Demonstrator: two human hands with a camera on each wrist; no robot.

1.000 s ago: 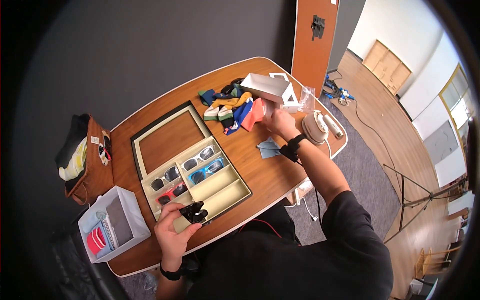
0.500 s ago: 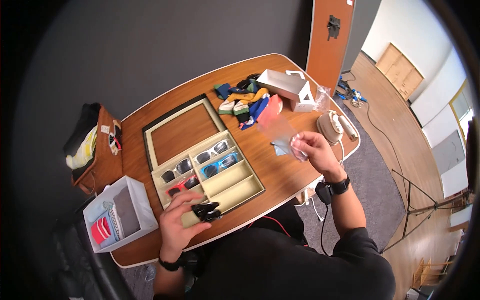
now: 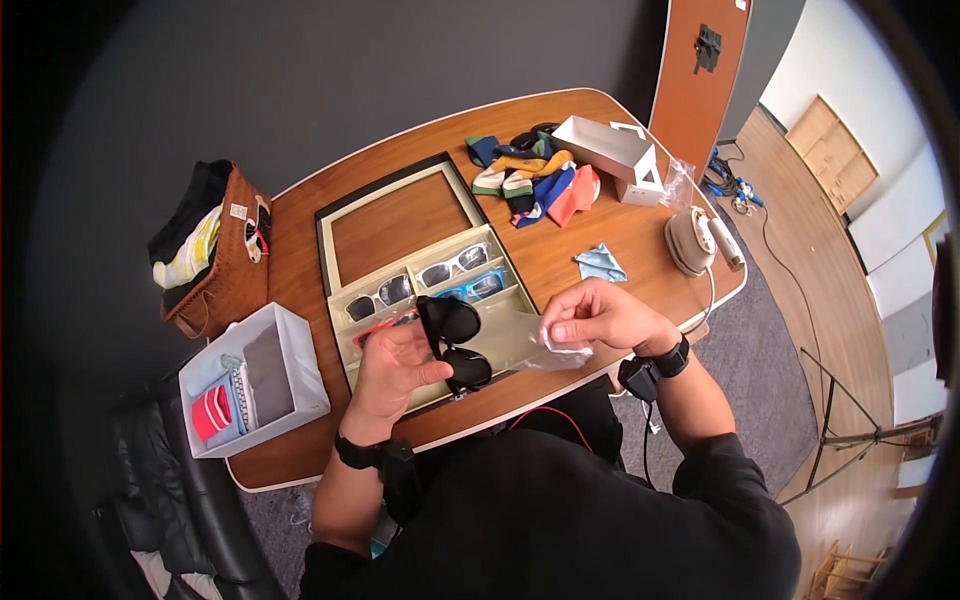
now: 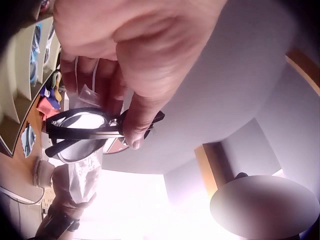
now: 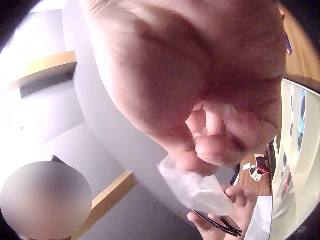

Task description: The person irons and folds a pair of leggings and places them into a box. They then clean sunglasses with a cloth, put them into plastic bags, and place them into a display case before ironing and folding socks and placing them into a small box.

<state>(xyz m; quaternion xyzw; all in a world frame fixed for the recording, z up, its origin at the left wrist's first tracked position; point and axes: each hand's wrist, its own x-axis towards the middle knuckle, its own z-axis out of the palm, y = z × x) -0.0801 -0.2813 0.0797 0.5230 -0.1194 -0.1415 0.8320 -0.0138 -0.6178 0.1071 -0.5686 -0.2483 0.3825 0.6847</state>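
Observation:
Black sunglasses (image 3: pixel 463 325) are pinched between the thumb and fingers of my left hand (image 3: pixel 395 375), raised above the front of the display case (image 3: pixel 330 265). My right hand (image 3: pixel 610 320) pinches a clear plastic bag (image 3: pixel 568 352) at one end. The bag stretches leftward and overlaps the sunglasses in the head view. In the left wrist view the sunglasses' temples (image 4: pixel 85 133) cross in front of a lens. Inside the case lie white sunglasses (image 3: pixel 455 264), blue sunglasses (image 3: pixel 482 287), dark-lensed sunglasses (image 3: pixel 380 298) and red sunglasses (image 3: pixel 385 326), the red pair partly hidden by my left hand.
A grey bin (image 3: pixel 314 375) of folded cloths and a brown basket (image 3: pixel 240 255) stand at left. Colourful fabric (image 3: pixel 540 175) lies at the back beside a white box (image 3: pixel 605 145). A light blue cloth (image 3: pixel 600 263) and a beige appliance (image 3: pixel 688 242) are at right.
My right hand has brought the plastic bag from beside the colourful fabric toward my left hand. The left hand has lifted and turned the black sunglasses. The head view has shifted.

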